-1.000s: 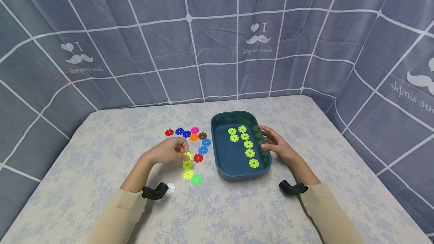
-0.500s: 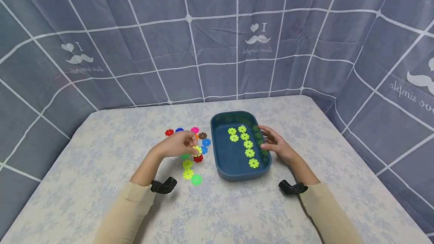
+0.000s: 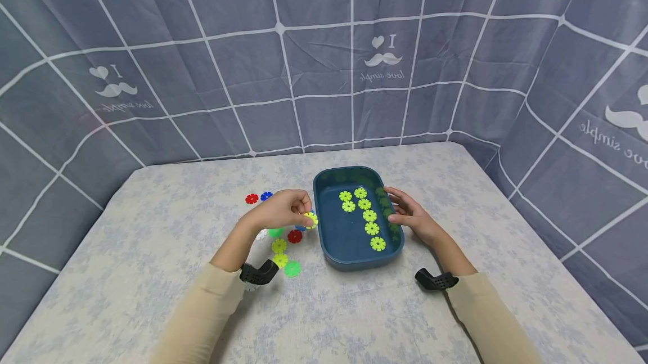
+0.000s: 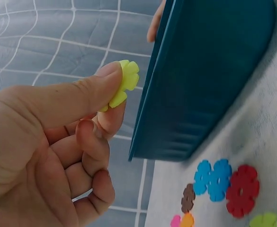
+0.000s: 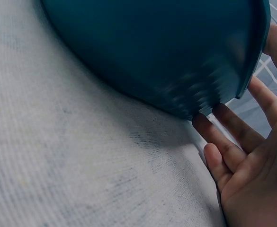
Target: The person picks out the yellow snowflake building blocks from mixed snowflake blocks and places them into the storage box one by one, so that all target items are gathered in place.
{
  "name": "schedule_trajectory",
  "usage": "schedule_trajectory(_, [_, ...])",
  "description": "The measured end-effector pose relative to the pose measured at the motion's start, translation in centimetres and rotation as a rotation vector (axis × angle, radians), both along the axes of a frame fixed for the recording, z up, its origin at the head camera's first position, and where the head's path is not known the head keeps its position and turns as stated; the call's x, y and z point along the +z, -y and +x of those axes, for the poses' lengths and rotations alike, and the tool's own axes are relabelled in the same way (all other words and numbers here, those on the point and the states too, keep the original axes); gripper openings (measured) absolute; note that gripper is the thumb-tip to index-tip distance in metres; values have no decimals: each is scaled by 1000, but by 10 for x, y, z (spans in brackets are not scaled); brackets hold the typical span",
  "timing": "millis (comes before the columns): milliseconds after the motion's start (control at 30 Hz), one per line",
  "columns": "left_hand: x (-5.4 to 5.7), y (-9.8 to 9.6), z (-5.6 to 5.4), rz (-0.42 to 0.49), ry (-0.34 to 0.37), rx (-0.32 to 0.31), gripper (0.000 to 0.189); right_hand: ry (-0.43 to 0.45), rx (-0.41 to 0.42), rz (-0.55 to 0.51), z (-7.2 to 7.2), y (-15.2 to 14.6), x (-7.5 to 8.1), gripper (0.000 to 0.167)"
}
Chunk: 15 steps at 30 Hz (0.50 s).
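My left hand [image 3: 280,209] pinches a yellow flower-shaped plastic disc [image 4: 125,82] between thumb and index finger. It hovers just outside the left rim of a dark teal bin [image 3: 331,248]; the other fingers are curled. Several yellow-green discs [image 3: 370,216] lie flat on the bin's floor. At the bin's right side rests my right hand [image 3: 417,220], fairly straight fingertips touching the outer wall and the thumb at the rim, as the right wrist view also shows.
Left of the bin, loose discs lie on the pale patterned cloth [image 3: 324,319]: red [image 3: 295,236], green [image 3: 292,269], yellow [image 3: 279,246], blue [image 4: 218,179] and brown [image 4: 188,197] among them. My left hand and wrist cover some. A grey checked curtain [image 3: 324,116] hangs behind.
My left hand has lifted the yellow disc from the pile of discs and carried it right, up to the bin's left rim. The right hand stays at the bin's side.
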State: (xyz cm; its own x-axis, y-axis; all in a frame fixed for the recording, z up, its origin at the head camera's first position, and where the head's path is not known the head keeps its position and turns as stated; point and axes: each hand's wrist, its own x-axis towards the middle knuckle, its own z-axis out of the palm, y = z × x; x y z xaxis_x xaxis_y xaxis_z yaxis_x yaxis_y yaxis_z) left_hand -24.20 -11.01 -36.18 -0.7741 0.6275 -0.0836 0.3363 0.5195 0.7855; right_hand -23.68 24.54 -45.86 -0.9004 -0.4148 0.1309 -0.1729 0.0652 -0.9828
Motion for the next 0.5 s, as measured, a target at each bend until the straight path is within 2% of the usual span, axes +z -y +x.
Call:
schedule_trajectory(300, [3,-18,-6,0,-32,-21,20,6,-4,-4,1,0,1,72])
schedule_trajectory(500, [3,-33,-10,18,-15,-24,21,15,-10,-3,1,1,1,72])
